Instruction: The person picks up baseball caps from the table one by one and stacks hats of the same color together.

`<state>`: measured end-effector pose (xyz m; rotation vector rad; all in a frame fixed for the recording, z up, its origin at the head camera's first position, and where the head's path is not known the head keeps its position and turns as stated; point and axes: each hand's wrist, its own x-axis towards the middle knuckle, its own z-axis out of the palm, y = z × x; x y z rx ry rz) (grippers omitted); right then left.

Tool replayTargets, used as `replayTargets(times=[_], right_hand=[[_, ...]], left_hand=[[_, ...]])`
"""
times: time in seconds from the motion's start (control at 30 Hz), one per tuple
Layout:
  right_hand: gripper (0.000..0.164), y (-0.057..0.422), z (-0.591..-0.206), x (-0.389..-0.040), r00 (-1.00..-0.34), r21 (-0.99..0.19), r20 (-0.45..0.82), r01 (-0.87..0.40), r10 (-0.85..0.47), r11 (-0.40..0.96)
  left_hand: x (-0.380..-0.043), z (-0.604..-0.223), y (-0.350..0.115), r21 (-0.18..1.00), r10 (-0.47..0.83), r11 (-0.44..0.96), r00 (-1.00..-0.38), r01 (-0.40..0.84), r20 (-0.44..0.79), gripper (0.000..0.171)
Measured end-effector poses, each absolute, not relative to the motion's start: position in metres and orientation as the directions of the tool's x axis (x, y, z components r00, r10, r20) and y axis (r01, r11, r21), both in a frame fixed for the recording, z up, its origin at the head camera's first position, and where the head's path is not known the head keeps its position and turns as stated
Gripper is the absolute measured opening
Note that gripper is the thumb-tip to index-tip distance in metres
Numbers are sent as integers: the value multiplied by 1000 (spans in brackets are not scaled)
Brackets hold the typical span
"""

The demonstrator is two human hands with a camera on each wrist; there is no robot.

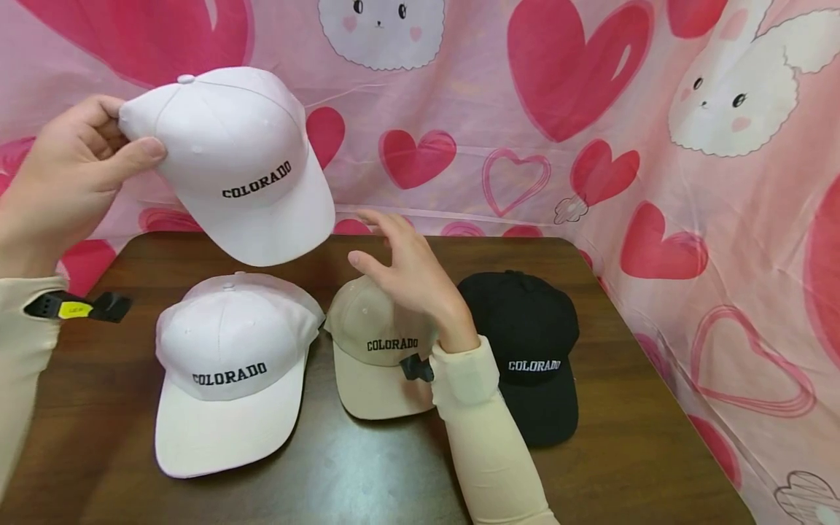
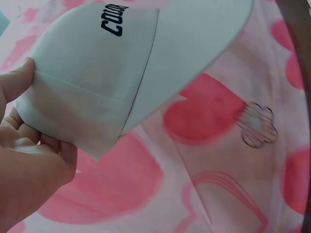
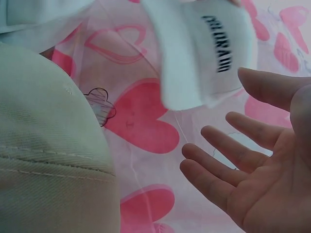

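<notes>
My left hand (image 1: 79, 164) pinches the back edge of a white baseball cap (image 1: 230, 138) lettered COLORADO and holds it up above the table, brim toward the lower right. In the left wrist view the thumb lies on the outside of this cap (image 2: 82, 82), with the fingers at its rim. My right hand (image 1: 410, 273) is in the air above a beige cap (image 1: 380, 386), holding nothing. Its fingers (image 3: 233, 170) are spread and extended in the right wrist view. A second white cap (image 1: 230, 379) rests on the table at the left, and a black cap (image 1: 538, 328) at the right.
The caps sit in a row on a dark brown wooden table (image 1: 367, 481). A pink cloth (image 1: 459, 95) with hearts and rabbit faces hangs behind the table and along its right side. Each wrist wears a black strap or device (image 1: 108, 307).
</notes>
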<state>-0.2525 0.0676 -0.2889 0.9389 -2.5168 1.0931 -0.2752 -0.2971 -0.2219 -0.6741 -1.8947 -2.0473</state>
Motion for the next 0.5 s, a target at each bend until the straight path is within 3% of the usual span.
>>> replayTargets(times=[0.13, 0.5], right_hand=[[53, 67, -289, -253, -751, -583, 486, -660, -447, 475], [47, 63, -289, -252, -746, -624, 523, -664, -412, 411]], left_hand=[[-259, -225, -296, 782, 101, -328, -803, 530, 587, 31], [-230, -248, -302, 758, 167, -388, -769, 525, 618, 29]])
